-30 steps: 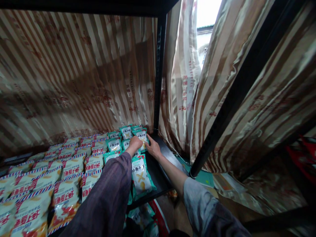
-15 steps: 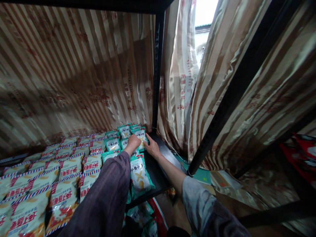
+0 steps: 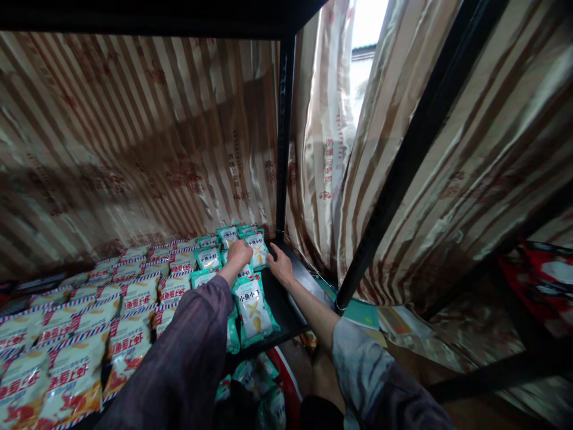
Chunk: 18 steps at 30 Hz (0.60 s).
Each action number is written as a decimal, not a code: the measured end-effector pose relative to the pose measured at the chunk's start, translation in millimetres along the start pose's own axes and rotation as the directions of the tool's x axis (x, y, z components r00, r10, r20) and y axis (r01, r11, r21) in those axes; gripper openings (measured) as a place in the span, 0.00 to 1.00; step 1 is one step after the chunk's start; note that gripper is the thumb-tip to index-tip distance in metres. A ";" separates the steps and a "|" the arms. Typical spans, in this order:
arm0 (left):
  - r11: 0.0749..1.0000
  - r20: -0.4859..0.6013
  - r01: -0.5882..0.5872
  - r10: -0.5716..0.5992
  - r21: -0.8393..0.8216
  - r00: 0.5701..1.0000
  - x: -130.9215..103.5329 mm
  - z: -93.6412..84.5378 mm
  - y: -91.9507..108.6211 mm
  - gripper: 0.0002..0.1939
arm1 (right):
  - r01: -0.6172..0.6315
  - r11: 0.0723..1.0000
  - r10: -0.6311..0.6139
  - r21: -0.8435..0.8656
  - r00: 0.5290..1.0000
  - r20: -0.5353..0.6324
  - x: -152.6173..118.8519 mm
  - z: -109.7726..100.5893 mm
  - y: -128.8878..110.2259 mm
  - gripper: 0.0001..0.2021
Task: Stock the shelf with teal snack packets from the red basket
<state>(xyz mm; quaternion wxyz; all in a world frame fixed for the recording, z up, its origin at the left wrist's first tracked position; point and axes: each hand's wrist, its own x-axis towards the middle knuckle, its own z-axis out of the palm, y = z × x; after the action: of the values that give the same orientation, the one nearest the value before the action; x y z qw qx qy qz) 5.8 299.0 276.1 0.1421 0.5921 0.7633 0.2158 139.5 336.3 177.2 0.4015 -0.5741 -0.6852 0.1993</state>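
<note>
A green-and-white snack bag [image 3: 256, 248] lies near the back corner of the black shelf [image 3: 286, 301], between my two hands. My left hand [image 3: 240, 255] is closed at the bag's left edge; whether its fingers grip the bag is hard to see. Just off the bag's right side, my right hand [image 3: 281, 266] has its thumb and fingers apart and holds nothing. Another green bag [image 3: 254, 310] lies face up at the shelf's front. More green bags [image 3: 208, 258] sit left of and behind my left hand.
Rows of white snack bags with red lettering [image 3: 74, 373] fill the shelf's left part. Black posts [image 3: 285, 131] and striped curtains [image 3: 179, 131] stand behind and right. More green bags [image 3: 273, 406] lie below the shelf. Red packages [image 3: 546, 269] are at the far right.
My right hand has come away from the bag's right side and its fingers have spread. My left hand has shifted slightly left. The view has moved a little.
</note>
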 end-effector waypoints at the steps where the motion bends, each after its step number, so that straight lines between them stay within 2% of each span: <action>1: 1.000 0.001 -0.011 0.011 -0.014 1.000 -6.2 -2.4 0.7 0.14 | -0.010 1.000 0.010 0.009 1.000 -0.011 -3.4 -2.8 -2.2 0.23; 6: 0.991 0.012 -0.084 0.086 -0.103 0.996 -40.8 -13.0 8.2 0.13 | 0.003 0.998 0.002 0.060 0.997 -0.073 -22.9 -19.7 -25.1 0.19; 9: 0.982 0.021 -0.107 0.112 -0.157 0.994 -65.1 -17.5 9.4 0.13 | 0.063 0.991 -0.052 0.118 0.995 -0.090 -42.8 -32.1 -46.0 0.17; 11: 0.966 0.013 -0.124 0.130 -0.225 0.991 -86.0 -17.1 3.2 0.14 | 0.131 0.976 -0.114 0.173 0.988 -0.102 -65.3 -39.2 -59.2 0.16; 15: 0.885 -0.018 -0.172 0.182 -0.433 0.983 -144.8 -3.9 -30.8 0.15 | 0.262 0.927 -0.255 0.270 0.965 -0.061 -135.6 -42.0 -77.2 0.16; 18: 0.847 -0.014 -0.147 0.162 -0.511 0.987 -198.0 15.4 -68.0 0.13 | 0.293 0.897 -0.314 0.330 0.950 0.010 -199.7 -29.3 -79.3 0.17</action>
<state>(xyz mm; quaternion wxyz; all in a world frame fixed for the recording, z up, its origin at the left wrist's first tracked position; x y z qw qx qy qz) 7.0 96.4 221.3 0.2872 0.5958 0.6266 0.4122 116.4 121.0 188.8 0.4948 -0.3799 -0.7363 0.2622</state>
